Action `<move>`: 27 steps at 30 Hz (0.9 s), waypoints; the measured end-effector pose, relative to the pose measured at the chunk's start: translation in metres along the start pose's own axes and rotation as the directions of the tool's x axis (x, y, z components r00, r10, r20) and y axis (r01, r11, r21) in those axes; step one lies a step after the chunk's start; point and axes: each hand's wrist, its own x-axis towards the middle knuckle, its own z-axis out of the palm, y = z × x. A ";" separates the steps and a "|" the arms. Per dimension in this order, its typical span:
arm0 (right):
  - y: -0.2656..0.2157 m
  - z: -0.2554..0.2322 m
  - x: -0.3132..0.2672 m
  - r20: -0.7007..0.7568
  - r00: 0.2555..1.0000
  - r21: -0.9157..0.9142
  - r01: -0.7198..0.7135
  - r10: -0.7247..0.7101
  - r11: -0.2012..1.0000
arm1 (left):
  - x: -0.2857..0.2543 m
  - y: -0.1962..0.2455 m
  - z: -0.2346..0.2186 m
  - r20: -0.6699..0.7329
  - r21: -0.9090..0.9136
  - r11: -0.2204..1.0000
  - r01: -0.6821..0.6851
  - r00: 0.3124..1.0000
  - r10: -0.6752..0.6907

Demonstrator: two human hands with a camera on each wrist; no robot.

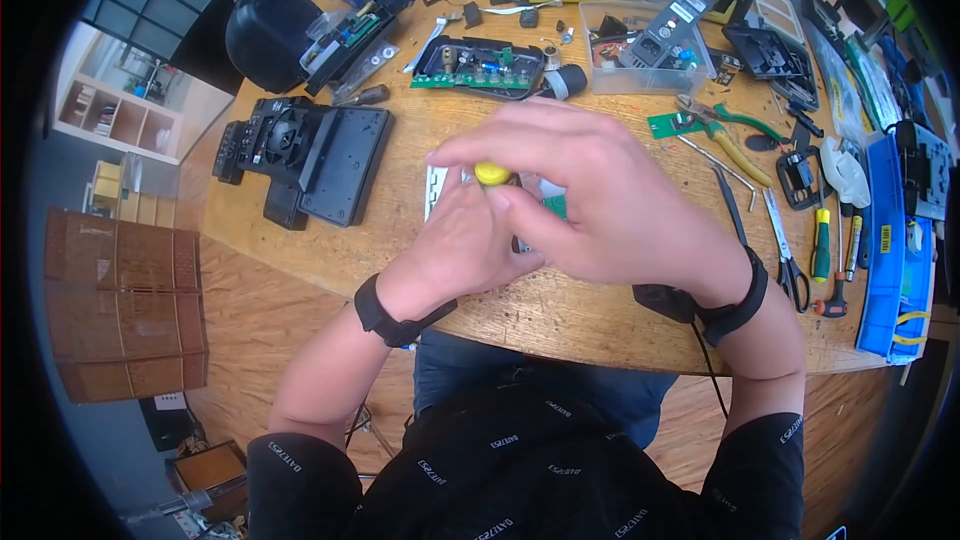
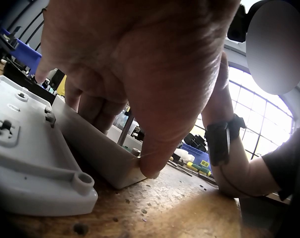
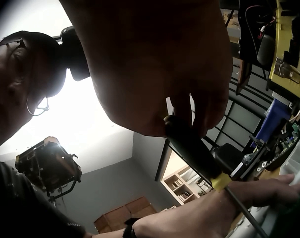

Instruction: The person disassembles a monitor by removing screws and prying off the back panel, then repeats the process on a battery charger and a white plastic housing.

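In the head view my right hand (image 1: 600, 180) arches over my left hand (image 1: 450, 240) near the bench's front edge. The right fingers grip a screwdriver by its dark handle (image 3: 192, 148) with a yellow collar; its shaft points down. Its yellow end (image 1: 491, 173) shows between the hands. My left hand holds a white plastic housing (image 2: 100, 144), thumb at the near corner and fingers over the walls. A green circuit board (image 1: 555, 204) peeks out beneath the hands. Beside the housing lies a white plastic cover (image 2: 31, 148). The screwdriver's tip is hidden.
Left stands a black device with a fan (image 1: 285, 135). Behind the hands lies an opened black casing with a circuit board (image 1: 480, 68), near a clear bin (image 1: 650, 80) of parts. Pliers (image 1: 735, 135), scissors (image 1: 785, 250) and a green-handled screwdriver (image 1: 822, 245) lie right, by a blue tray (image 1: 880, 260).
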 end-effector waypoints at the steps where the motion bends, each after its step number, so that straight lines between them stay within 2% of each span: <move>1: 0.001 0.001 0.000 -0.026 0.999 0.004 0.026 -0.026 1.000 | -0.001 0.000 -0.001 0.016 0.040 0.999 -0.037 0.999 0.036; 2: 0.001 0.002 0.001 -0.052 0.997 0.008 0.051 -0.051 0.999 | -0.002 -0.003 0.002 0.017 0.040 0.999 -0.037 0.999 0.036; 4: -0.004 -0.002 0.001 -0.028 0.999 -0.033 0.030 -0.031 0.999 | -0.003 -0.011 0.013 0.041 -0.247 0.965 0.092 0.996 -0.084; 5: -0.005 -0.004 0.001 -0.004 1.000 -0.074 0.009 -0.010 0.997 | -0.002 -0.012 0.015 0.041 -0.247 0.965 0.092 0.996 -0.084; 7: -0.004 -0.004 -0.001 -0.011 1.000 -0.066 -0.001 0.000 0.998 | 0.000 -0.012 0.016 -0.075 -0.046 0.998 -0.043 0.996 0.040; 8: -0.003 -0.004 -0.001 -0.017 1.000 -0.057 -0.010 0.009 0.998 | 0.000 -0.011 0.014 -0.075 -0.045 0.998 -0.043 0.996 0.039; 10: 0.001 -0.001 0.000 -0.031 0.999 -0.038 0.029 -0.030 0.999 | 0.000 -0.006 0.008 0.072 -0.033 0.990 0.135 0.989 -0.133; 11: 0.002 -0.001 0.001 -0.047 0.997 -0.018 0.068 -0.069 0.998 | -0.001 -0.007 0.011 0.072 -0.033 0.990 0.135 0.989 -0.133; 13: -0.005 -0.004 0.001 -0.012 1.000 0.034 0.020 -0.020 0.999 | -0.002 -0.009 0.017 -0.048 -0.371 0.927 0.056 0.996 -0.079; 14: -0.008 -0.006 0.001 0.027 0.999 0.084 -0.030 0.028 0.996 | -0.002 -0.008 0.015 -0.048 -0.371 0.927 0.055 0.996 -0.079; 16: -0.003 -0.004 0.000 0.015 0.999 0.071 -0.029 0.028 0.997 | 0.001 -0.004 0.008 -0.012 -0.119 0.991 0.064 0.998 -0.065; 19: -0.001 0.000 0.000 -0.024 1.000 0.058 -0.007 0.009 0.998 | 0.001 -0.004 0.004 0.067 -0.014 0.998 0.054 0.996 -0.053; 21: -0.001 0.001 0.001 -0.053 0.999 0.059 0.014 -0.011 0.998 | 0.001 -0.004 0.004 0.036 -0.033 0.999 0.021 0.999 -0.019; 23: -0.001 -0.002 0.001 0.031 0.999 0.054 0.041 -0.043 0.998 | 0.001 -0.004 0.005 0.005 -0.052 0.999 -0.014 1.000 0.015; 25: 0.004 -0.001 0.000 0.033 0.999 0.018 0.022 -0.023 1.000 | -0.002 -0.003 0.006 -0.026 0.033 0.999 -0.019 0.999 0.020; 26: 0.006 -0.001 -0.001 0.035 0.999 -0.018 0.005 -0.004 1.000 | -0.001 -0.004 0.007 -0.026 0.033 0.999 -0.019 0.999 0.019; 27: 0.005 -0.001 0.000 0.036 0.999 -0.017 0.005 -0.005 1.000 | 0.001 -0.005 0.008 0.035 0.011 0.999 0.049 0.998 -0.049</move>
